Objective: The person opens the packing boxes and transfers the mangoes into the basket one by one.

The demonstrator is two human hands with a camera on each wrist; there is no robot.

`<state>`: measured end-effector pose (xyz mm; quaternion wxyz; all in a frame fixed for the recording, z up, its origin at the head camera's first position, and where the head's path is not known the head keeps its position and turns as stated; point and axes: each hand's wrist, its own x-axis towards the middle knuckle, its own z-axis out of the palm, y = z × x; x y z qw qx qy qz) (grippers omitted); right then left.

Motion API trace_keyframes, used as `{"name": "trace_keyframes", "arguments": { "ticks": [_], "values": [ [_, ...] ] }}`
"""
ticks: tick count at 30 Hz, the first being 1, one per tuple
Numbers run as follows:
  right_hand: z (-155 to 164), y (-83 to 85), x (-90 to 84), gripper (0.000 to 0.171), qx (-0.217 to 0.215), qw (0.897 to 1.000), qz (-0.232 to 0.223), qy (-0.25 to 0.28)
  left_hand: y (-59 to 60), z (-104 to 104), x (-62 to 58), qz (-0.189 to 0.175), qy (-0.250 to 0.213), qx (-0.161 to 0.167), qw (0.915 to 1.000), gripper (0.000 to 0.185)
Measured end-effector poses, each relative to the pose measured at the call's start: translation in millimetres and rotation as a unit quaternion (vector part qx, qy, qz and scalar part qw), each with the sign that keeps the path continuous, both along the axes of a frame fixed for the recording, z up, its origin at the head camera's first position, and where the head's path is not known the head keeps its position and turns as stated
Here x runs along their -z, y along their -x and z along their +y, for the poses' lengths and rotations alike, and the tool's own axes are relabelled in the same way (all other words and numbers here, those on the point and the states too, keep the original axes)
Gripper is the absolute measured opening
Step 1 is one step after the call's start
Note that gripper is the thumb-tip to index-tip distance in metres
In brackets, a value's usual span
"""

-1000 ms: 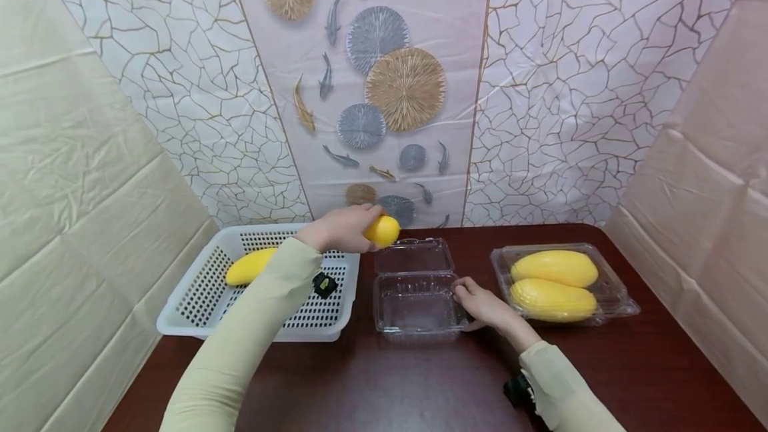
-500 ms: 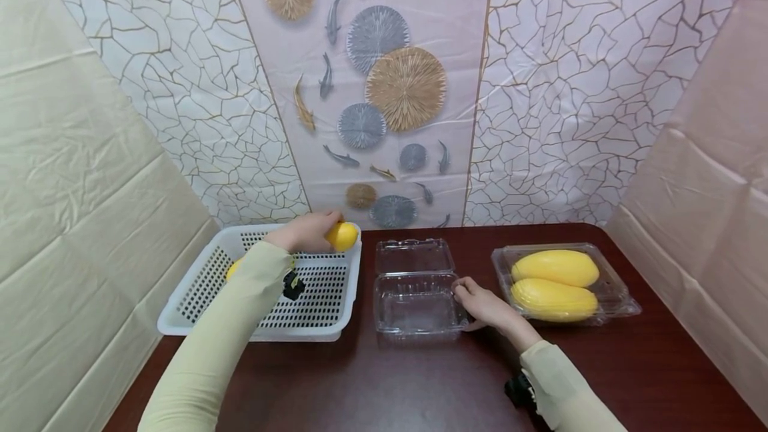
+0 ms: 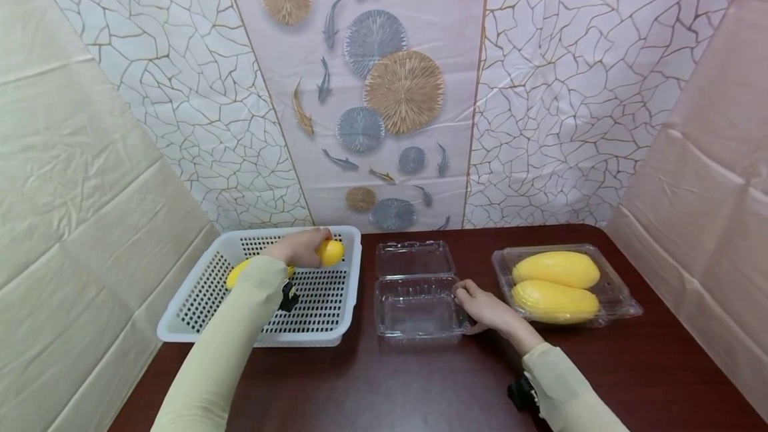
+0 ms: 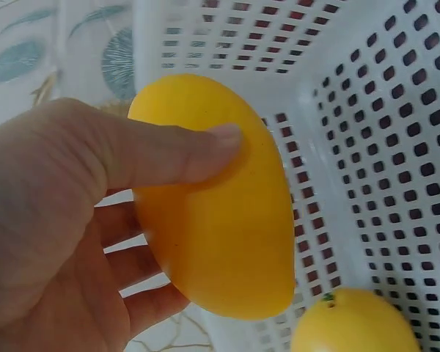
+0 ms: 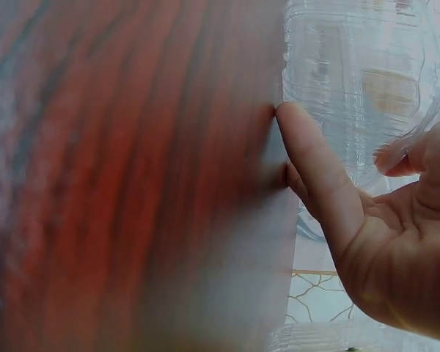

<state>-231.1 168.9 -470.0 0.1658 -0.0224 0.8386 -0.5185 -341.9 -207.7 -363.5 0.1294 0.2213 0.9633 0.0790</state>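
Note:
My left hand (image 3: 300, 247) grips a yellow mango (image 4: 213, 205) over the right half of a white perforated plastic basket (image 3: 350, 299), with the thumb across the fruit and the fingers behind it. Another mango (image 4: 356, 323) lies in the basket, partly covered by my left forearm in the head view. A clear plastic clamshell container (image 3: 414, 315) stands right of the basket, its lid (image 3: 414, 259) folded back towards the wall. At its right side my right hand (image 3: 483, 305) holds the rim, the lower fingers reaching down to the tabletop in the right wrist view.
On the right of the dark red-brown table (image 3: 396, 385) sits a second clear clamshell (image 3: 612, 285) with two large yellow mangoes (image 3: 555, 301) inside. A patterned cloth wall (image 3: 540, 119) rises right behind the table, and beige cloth (image 3: 90, 252) hangs at both sides.
My left hand has carried the mango leftwards and down, from beside the container's lid to over the basket. The right hand has stayed at the container's rim.

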Motion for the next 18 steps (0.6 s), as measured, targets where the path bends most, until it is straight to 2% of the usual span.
{"name": "trace_keyframes", "arguments": {
  "ticks": [9, 15, 18],
  "values": [
    [-1.6, -1.2, -2.2, 0.041, -0.011, 1.0, 0.001, 0.006, 3.2, -2.0, 18.0, -0.006, 0.001, -0.005, 1.0, 0.057],
    [-0.6, -1.9, -2.4, 0.041, -0.01, 1.0, 0.0, 0.004, 3.6, -0.9, 27.7, -0.044, -0.009, -0.021, 0.9988, 0.06],
    [0.0, -1.0, -2.4, 0.041, -0.01, 1.0, 0.001, 0.001, 4.0, -1.6, 33.6, -0.05, -0.007, -0.028, 0.9983, 0.06]
  ]
}}
